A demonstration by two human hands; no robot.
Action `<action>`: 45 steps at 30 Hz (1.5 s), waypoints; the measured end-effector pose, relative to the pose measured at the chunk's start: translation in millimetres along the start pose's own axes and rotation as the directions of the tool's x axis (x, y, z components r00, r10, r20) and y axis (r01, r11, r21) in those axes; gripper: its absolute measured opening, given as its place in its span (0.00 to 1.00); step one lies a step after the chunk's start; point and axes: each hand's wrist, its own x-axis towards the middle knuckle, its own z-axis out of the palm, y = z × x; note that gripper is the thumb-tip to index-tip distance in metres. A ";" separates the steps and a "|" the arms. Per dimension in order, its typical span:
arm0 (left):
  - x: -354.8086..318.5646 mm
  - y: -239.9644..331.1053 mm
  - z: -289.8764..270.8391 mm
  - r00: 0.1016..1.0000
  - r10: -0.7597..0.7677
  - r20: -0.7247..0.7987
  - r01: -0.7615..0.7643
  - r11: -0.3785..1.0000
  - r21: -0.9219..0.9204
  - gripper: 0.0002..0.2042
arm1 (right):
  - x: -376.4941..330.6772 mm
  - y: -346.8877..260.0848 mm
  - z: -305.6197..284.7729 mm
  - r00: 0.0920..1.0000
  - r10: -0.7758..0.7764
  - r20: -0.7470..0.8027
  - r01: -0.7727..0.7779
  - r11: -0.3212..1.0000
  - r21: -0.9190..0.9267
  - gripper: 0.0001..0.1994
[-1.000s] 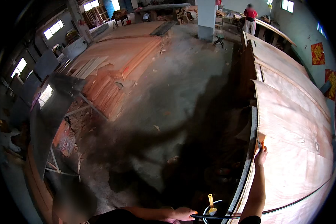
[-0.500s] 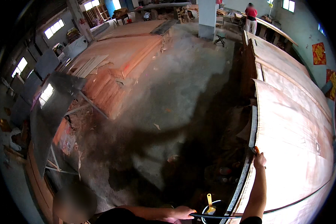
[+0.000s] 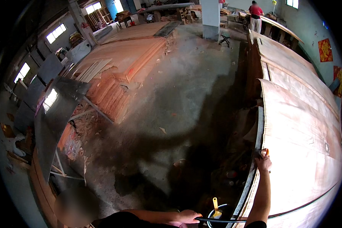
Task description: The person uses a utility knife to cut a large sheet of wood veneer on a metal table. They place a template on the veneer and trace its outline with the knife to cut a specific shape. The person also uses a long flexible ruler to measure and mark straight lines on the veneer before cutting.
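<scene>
- While the right hand is resting on the near long edge of the veneer sheet, its fingers are curling closed around a small orange-tipped tool, most of which is hidden by the hand.
- Down at the lower edge of the view, the left hand is reaching toward a thin dark rim or handle of a dark bucket; its fingers are bent over that rim, though whether they are truly gripping it cannot be told.
- Standing in the bucket is a scraper with a yellow handle, tilting slightly.
- Running along the sheet's near edge is a pale metal rail, lying between the sheet and the dark, stained concrete floor.
- Broad, thin and reddish-brown, the veneer is looking smooth with faint grain, and more sheets are lying beyond it toward the far end.
- Across the floor, a rough stack of orange-red veneer is spreading out with ragged, splintered edges, and grey flat panels are leaning beside it.
- Far off, a person in a red top is standing by a bench.
- Compared with a second ago, the right hand is sitting nearer along the sheet's edge, having come back toward the body, while the left hand is staying by the bucket.
</scene>
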 end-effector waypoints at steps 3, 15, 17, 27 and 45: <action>2.5 2.9 -2.8 1.000 -0.002 -0.007 0.002 1.000 0.015 0.16 | 1.7 6.1 0.0 0.994 0.093 -0.063 -0.084 0.987 0.136 0.43; 13.1 -2.8 3.6 1.000 0.001 -0.020 0.002 0.989 0.148 0.15 | -21.1 53.3 -43.0 0.928 0.086 -0.364 0.024 0.957 0.288 0.12; 10.7 8.3 0.4 1.000 0.001 0.009 -0.002 0.986 0.166 0.15 | -28.4 67.2 -60.5 0.918 0.225 -0.326 -0.109 0.935 0.339 0.13; -3.3 14.0 28.9 0.998 0.054 -0.008 -0.051 0.969 0.242 0.15 | -104.3 162.3 -77.8 0.743 0.453 -0.492 0.141 0.613 0.777 0.13; -56.3 29.0 154.3 0.988 -0.041 -0.146 0.062 0.987 0.146 0.20 | -490.6 325.2 84.7 0.661 0.693 0.288 0.157 -0.503 0.850 0.16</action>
